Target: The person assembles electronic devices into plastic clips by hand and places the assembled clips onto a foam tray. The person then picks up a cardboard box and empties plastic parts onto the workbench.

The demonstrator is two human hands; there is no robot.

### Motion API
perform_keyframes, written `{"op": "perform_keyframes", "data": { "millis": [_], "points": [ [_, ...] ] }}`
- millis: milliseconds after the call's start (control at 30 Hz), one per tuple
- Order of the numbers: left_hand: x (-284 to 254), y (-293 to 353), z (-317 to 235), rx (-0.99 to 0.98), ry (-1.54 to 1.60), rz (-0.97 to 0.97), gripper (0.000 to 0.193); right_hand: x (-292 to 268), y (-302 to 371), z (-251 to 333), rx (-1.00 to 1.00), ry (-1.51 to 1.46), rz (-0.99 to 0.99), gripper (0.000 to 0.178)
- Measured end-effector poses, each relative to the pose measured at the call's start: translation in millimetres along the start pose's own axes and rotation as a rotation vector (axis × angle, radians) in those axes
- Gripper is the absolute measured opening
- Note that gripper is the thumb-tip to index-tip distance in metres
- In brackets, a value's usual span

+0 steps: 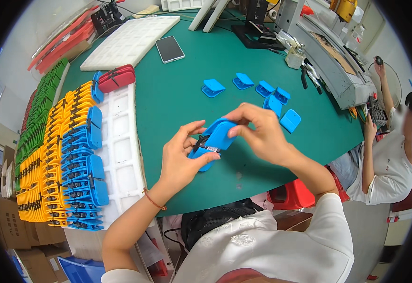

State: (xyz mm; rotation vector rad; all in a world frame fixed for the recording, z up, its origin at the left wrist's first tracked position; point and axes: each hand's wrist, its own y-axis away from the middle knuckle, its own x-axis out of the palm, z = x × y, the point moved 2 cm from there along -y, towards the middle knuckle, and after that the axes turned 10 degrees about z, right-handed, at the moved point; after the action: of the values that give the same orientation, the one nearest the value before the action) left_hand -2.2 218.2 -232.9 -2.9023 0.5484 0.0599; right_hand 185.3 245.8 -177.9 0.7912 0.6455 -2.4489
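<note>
Above the green tabletop, a small bundle of blue plastic clips [221, 136] is held between my two hands. My left hand [175, 158] grips its lower left side, thumb along the bottom and fingers curled behind. A dark strap or tie and a small white label show near the middle of the bundle. My right hand [261, 129] pinches the top right edge of the bundle between thumb and fingers. Beyond my hands lie several loose blue clips [213, 88], and one blue clip [290, 121] lies flat nearest my right wrist.
At left, a white gridded tray [121, 141] bears rows of blue [95, 174], yellow [38, 184] and green clips [41, 113], plus a red bundle [116, 79]. A phone [170, 49], pliers [309, 78] and a grey machine [328, 61] lie farther back. A person [380, 160] sits at right.
</note>
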Motion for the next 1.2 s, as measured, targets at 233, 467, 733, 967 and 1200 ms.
{"op": "perform_keyframes", "data": {
  "millis": [233, 467, 733, 967, 1200],
  "points": [
    [-8.7, 5.8, -5.0, 0.070, -0.153, -0.002, 0.052, 9.1, -6.7, 0.8, -0.006, -0.093, 0.101, 0.025],
    [-47.0, -16.1, -56.9, 0.204, -0.566, -0.263, 0.037, 24.3, -0.5, -36.1, -0.196, -0.475, -0.297, 0.028],
    [-155.1, -83.7, -72.9, 0.232, -1.432, -0.202, 0.028, 21.1, 12.7, -37.8, -0.149, -0.305, -0.148, 0.023],
    [-174.2, -92.1, -56.0, 0.067, -1.487, -0.047, 0.036, 6.7, 27.7, -43.0, -0.136, -0.251, -0.141, 0.020],
    [-177.2, -98.2, -56.8, -0.002, -1.573, -0.043, 0.053, -2.6, 24.6, -39.6, -0.170, -0.251, -0.162, 0.021]
  ]
}}
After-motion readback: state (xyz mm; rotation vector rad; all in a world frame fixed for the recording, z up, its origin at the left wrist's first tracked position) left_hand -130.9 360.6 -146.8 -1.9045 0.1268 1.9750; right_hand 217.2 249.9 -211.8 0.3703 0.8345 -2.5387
